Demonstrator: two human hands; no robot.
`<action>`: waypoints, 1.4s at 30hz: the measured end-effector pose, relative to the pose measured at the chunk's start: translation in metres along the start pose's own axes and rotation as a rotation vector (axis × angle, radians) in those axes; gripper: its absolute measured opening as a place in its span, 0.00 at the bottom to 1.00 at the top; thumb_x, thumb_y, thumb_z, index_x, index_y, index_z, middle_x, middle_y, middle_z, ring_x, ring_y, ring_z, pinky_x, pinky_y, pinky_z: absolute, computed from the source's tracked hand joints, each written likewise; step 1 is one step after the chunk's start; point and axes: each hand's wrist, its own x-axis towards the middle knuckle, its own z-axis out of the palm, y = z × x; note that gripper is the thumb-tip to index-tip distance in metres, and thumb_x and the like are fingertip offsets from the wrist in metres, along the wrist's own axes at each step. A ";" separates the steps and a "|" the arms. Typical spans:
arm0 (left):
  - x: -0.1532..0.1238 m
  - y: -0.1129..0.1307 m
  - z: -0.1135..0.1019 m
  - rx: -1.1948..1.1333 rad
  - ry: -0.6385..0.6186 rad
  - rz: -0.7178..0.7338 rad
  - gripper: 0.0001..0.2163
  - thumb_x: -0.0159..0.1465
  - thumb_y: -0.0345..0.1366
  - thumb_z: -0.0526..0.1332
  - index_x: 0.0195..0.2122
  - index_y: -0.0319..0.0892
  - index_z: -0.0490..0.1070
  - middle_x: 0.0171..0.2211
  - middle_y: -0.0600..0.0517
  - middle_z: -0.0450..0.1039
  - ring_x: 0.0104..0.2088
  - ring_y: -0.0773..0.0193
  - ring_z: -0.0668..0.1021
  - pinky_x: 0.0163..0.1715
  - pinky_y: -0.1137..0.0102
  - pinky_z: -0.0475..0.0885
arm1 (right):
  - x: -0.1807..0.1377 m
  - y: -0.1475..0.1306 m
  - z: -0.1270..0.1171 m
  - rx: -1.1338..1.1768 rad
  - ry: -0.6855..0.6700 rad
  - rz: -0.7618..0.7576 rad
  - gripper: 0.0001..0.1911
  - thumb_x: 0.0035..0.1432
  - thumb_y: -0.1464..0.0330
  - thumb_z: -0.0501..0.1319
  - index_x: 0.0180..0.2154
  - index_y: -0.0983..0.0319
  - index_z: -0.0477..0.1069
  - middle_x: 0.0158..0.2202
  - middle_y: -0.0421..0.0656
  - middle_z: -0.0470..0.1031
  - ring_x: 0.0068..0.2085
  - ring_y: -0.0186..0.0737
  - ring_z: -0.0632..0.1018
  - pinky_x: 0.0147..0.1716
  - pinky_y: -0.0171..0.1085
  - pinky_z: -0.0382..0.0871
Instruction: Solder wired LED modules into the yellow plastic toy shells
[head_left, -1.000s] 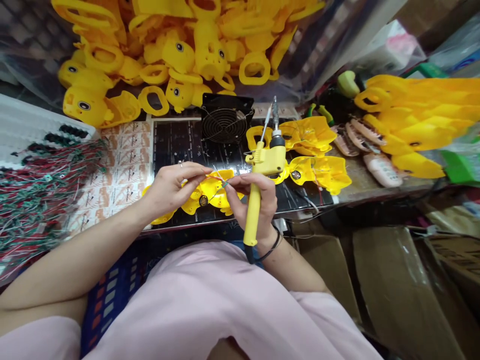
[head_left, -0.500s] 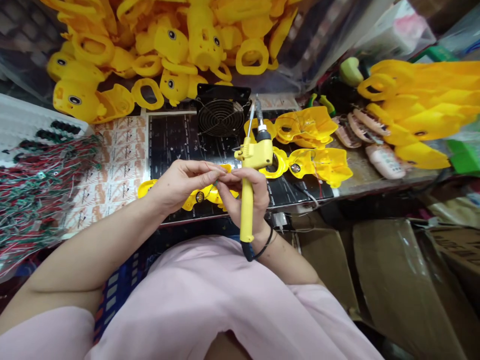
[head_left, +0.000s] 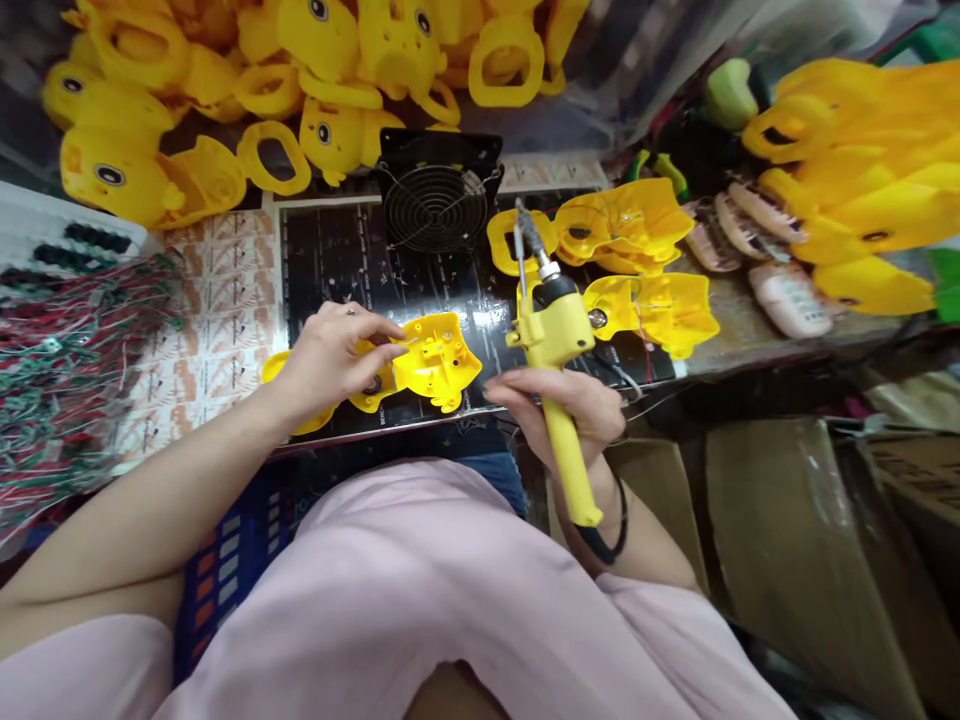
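My right hand is wrapped round a yellow soldering gun, its metal tip pointing up and away over the bench. My left hand is over the left part of the black mat, thumb and forefinger drawn together in a pinch. What lies between those fingertips is too small to make out. They reach the edge of an open yellow plastic shell, which lies inside up and shows posts and a small round fitting. More of the yellow toy parts are partly hidden under my left hand.
A black fan stands at the mat's back. Yellow duck-like shells are heaped behind it. More wired shells lie to the right, near pink toy pieces. Bundled red and green wires fill the left side. Cardboard boxes stand below right.
My hands, close together before, have moved apart. The right hand went right with the soldering gun, which now tilts; the left moved slightly left and the yellow shell is uncovered.
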 end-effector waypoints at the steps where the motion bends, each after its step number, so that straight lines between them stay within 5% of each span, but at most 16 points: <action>1: 0.001 -0.002 0.005 0.099 -0.015 0.052 0.06 0.66 0.38 0.66 0.36 0.46 0.83 0.30 0.52 0.82 0.37 0.59 0.81 0.46 0.61 0.74 | -0.001 -0.001 -0.008 -0.002 -0.056 -0.033 0.08 0.67 0.66 0.69 0.48 0.55 0.78 0.28 0.34 0.82 0.26 0.33 0.82 0.28 0.30 0.80; 3: 0.002 -0.004 0.013 0.238 -0.040 0.134 0.07 0.67 0.35 0.64 0.36 0.46 0.83 0.30 0.51 0.82 0.38 0.57 0.81 0.47 0.59 0.72 | -0.003 -0.006 -0.026 -0.027 -0.124 -0.039 0.20 0.71 0.56 0.62 0.58 0.56 0.75 0.27 0.36 0.81 0.24 0.34 0.81 0.28 0.31 0.80; 6: 0.004 -0.002 0.020 0.359 -0.026 0.192 0.10 0.68 0.35 0.61 0.35 0.46 0.82 0.31 0.49 0.82 0.40 0.53 0.80 0.46 0.55 0.70 | -0.007 -0.017 -0.048 -0.183 -0.046 0.095 0.36 0.69 0.44 0.57 0.67 0.57 0.67 0.34 0.43 0.83 0.28 0.40 0.83 0.28 0.37 0.81; 8: 0.004 -0.001 0.023 0.406 0.000 0.205 0.10 0.69 0.35 0.60 0.34 0.46 0.82 0.32 0.48 0.82 0.41 0.51 0.79 0.45 0.53 0.69 | -0.009 -0.025 -0.056 -0.285 0.007 0.131 0.30 0.68 0.47 0.61 0.63 0.56 0.72 0.37 0.44 0.83 0.31 0.42 0.83 0.29 0.39 0.81; 12: 0.003 0.000 0.026 0.420 0.009 0.192 0.10 0.67 0.35 0.61 0.33 0.45 0.83 0.34 0.46 0.82 0.43 0.48 0.78 0.45 0.52 0.68 | -0.007 -0.030 -0.053 -0.270 -0.167 -0.009 0.18 0.66 0.65 0.68 0.56 0.58 0.75 0.32 0.41 0.83 0.28 0.39 0.82 0.28 0.36 0.81; 21: 0.004 -0.002 0.026 0.368 -0.084 0.147 0.08 0.66 0.36 0.63 0.34 0.46 0.83 0.39 0.48 0.83 0.44 0.51 0.79 0.46 0.55 0.70 | -0.005 -0.026 -0.033 -0.200 -0.189 -0.136 0.06 0.66 0.69 0.68 0.43 0.60 0.72 0.27 0.41 0.82 0.26 0.37 0.84 0.28 0.30 0.83; 42: 0.002 0.003 0.030 0.366 -0.067 0.119 0.09 0.66 0.34 0.62 0.33 0.46 0.84 0.40 0.46 0.82 0.47 0.48 0.79 0.48 0.51 0.71 | 0.010 -0.031 -0.038 -0.191 -0.301 -0.127 0.08 0.64 0.72 0.69 0.35 0.60 0.71 0.27 0.38 0.81 0.27 0.32 0.83 0.29 0.28 0.79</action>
